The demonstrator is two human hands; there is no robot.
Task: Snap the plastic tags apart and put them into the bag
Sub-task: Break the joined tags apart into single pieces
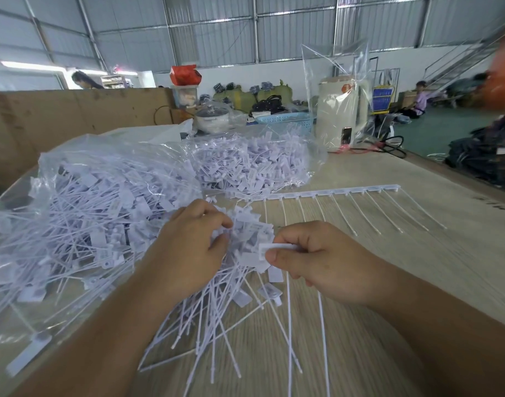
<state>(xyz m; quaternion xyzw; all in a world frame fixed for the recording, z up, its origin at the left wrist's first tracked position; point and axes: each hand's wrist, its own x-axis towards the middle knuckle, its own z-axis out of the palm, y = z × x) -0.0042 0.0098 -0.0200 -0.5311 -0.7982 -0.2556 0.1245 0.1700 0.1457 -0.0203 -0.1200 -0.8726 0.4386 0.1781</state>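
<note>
Left hand [188, 247] grips a bundle of loose white tags [245, 239], fingers curled round the heads at centre frame. Right hand [317, 262] pinches the head of one tag [277, 248] between thumb and forefinger, touching the bundle's right edge; its tail hangs toward 6 o'clock. More separated tags [216, 333] fan out on the wooden table [374, 353] below the hands. Clear bag [88, 213] full of tags sits at 9 to 10 o'clock, just beside the left hand. Second bag of tags [251, 164] at 12 o'clock. Unsnapped strip of tags [345, 193] lies flat at 1 o'clock, tails pointing toward the person. Print on the tag heads is too blurred to read. Cream appliance [340, 116] under clear plastic at 1 o'clock far; orange sticker unreadable. Blue basket [285, 119] behind.
</note>
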